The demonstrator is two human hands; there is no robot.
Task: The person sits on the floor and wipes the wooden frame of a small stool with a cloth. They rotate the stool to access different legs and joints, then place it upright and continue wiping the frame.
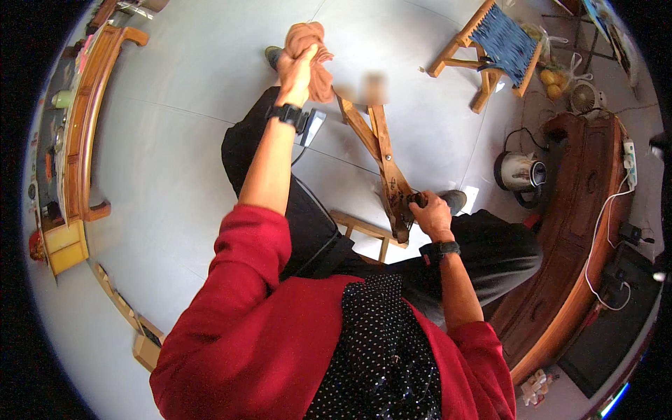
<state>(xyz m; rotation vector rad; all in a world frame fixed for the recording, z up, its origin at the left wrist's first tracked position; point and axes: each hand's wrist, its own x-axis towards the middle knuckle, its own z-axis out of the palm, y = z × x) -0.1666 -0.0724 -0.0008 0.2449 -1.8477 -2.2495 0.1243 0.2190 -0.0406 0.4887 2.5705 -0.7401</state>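
My left hand [296, 71] is closed around a bunched brown cloth [310, 39] and holds it above the floor, out in front of me. My right hand [434, 212] grips the near end of a folded wooden folding stool [386, 152], at dark cords or webbing between its bars. The crossed wooden legs, joined by a bolt, point away from me between my knees. Handwritten marks show on one leg. The far leg ends are blurred. Both wrists wear black bands.
Under me is part of a wooden seat frame [367, 228]. A wooden folding stool with blue webbing [504, 44] stands at the upper right, near yellow fruit in a bag [552, 84], a small fan [584, 98] and a metal kettle [520, 172]. Dark wooden furniture [572, 210] lines the right; a wooden table [86, 126] the left.
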